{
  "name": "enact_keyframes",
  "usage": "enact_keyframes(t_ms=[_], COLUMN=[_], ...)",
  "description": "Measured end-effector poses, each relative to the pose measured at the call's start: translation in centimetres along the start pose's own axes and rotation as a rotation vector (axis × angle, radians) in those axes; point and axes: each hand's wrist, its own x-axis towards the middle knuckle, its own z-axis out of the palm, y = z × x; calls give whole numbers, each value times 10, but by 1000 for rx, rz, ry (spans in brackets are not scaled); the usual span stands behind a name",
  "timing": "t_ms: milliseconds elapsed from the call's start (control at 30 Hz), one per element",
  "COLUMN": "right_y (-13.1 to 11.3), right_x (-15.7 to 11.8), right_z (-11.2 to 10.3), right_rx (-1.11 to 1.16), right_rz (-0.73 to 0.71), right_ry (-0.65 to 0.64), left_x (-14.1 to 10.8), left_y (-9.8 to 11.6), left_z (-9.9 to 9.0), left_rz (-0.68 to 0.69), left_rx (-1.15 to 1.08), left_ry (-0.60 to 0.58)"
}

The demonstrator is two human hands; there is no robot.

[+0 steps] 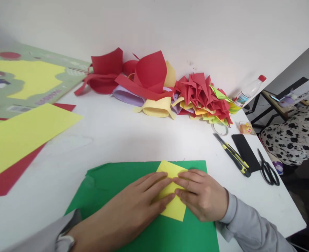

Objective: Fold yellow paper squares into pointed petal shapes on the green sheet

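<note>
A yellow paper square [174, 211] lies tilted on a large green sheet [191, 231] at the bottom middle of the head view. My left hand [135, 206] comes in from the lower left, its fingers bent and pressing on the left part and middle of the yellow paper. From the right, my right hand [203, 194] rests its fingertips on the paper's right side, close to the left fingertips. Both hands cover much of the paper, so any crease between them is hard to make out.
Folded red paper pieces [196, 89] and paper loops [151, 73] line the wall. At right lie a cutter [233, 154], black case [246, 152], scissors [268, 171], tape [219, 129] and a bottle [251, 89]. Yellow sheets [25, 136] are left. A person's patterned clothing [296, 134] shows beyond the table.
</note>
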Motion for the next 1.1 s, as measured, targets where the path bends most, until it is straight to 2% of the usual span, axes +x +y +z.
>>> enact_keyframes(t_ms=[233,467,667,733,933,1100], right_y=[-1,1,8,11,14,15], right_x=[0,-1,1,6,19,23], right_z=[0,-2,1,3,10,12], right_rx=[48,150,247,218,102,17], right_rz=[27,113,165,192,183,163], right_ry=[-10,-31,29,2,-184,-222], left_x=[-1,-1,0,2,7,8], left_y=[-1,2,4,5,7,7], left_z=[0,-2,-1,-2,-7,-8], left_rz=[-13,-36,-21,-16,-12,-1], left_rx=[-24,-58,-1,4,11,38], left_ry=[-75,-127,-118,-104,-38,-32])
